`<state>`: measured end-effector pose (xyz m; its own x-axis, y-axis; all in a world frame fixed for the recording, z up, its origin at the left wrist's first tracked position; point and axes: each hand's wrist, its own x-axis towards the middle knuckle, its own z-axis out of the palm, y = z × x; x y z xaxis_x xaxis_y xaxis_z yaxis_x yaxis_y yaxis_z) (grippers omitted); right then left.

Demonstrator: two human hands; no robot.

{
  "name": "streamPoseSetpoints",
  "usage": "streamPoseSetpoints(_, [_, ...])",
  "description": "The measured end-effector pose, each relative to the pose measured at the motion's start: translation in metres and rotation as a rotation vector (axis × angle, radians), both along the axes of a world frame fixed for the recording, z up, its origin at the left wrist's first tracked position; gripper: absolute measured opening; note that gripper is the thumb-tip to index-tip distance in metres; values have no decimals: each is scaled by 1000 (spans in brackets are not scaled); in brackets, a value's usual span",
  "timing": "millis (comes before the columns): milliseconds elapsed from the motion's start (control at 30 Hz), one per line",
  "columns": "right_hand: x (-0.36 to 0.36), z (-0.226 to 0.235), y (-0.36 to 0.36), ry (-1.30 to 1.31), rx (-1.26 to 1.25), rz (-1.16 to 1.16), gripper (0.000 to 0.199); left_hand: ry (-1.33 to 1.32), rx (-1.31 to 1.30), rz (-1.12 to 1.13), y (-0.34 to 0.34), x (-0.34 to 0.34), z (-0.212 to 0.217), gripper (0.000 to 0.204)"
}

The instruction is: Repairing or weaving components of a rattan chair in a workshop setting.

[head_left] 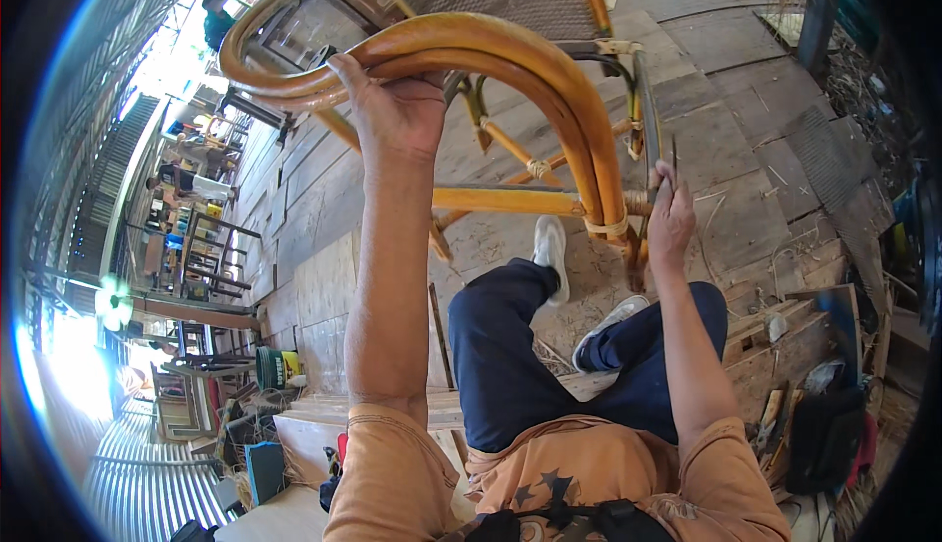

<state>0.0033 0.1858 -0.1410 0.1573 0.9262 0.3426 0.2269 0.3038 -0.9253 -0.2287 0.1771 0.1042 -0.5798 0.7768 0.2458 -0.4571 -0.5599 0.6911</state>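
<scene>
A rattan chair point(549, 51) with a glossy honey-brown frame and a woven mesh panel stands tilted before me. My left hand point(397, 110) grips its thick curved armrest point(471, 37) at upper left, thumb on top and the other fingers mostly hidden beneath. Beside the wrapped joint point(610, 227) at the chair's near right corner is my right hand point(671, 213). Its fingers are closed on a thin dark pointed tool point(674, 152) that sticks up past them; whether it is a knife or an awl I cannot tell. Pale binding wraps several of the chair's joints.
Wooden boards point(716, 140) cover the floor, with loose strips and shavings about. My shoes point(551, 253) rest close to the chair's near legs. At lower left stands a green bucket point(273, 369); dark chair frames point(211, 258) and people are farther off. A black bag point(826, 436) lies at lower right.
</scene>
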Motion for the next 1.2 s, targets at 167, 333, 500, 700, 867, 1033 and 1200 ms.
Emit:
streamPoseSetpoints(167, [-39, -15, -74, 33, -77, 14, 29, -37, -57, -183, -23, -29, -2, 54])
streamPoseSetpoints(333, [-61, -55, -110, 213, -311, 306, 29, 201, -303, -131, -46, -53, -7, 57])
streamPoseSetpoints(500, [-30, -35, -119, 509, -545, 266, 30, 185, -524, -194, -92, -98, -19, 58])
streamPoseSetpoints(700, [34, -6, -52, 706, -397, 36, 31, 232, -482, -249, -135, -97, -45, 68])
streamPoseSetpoints(867, [71, 40, -4, 619, -148, -196, 33, 247, -484, -186, -143, -70, -48, 68])
streamPoseSetpoints(1033, [82, 74, 34, 520, 17, -241, 33, 280, -515, 82, -158, -49, -43, 55])
streamPoseSetpoints(1200, [103, 84, 73, 305, 185, -288, 35, 497, -705, 495, -153, -16, -50, 44])
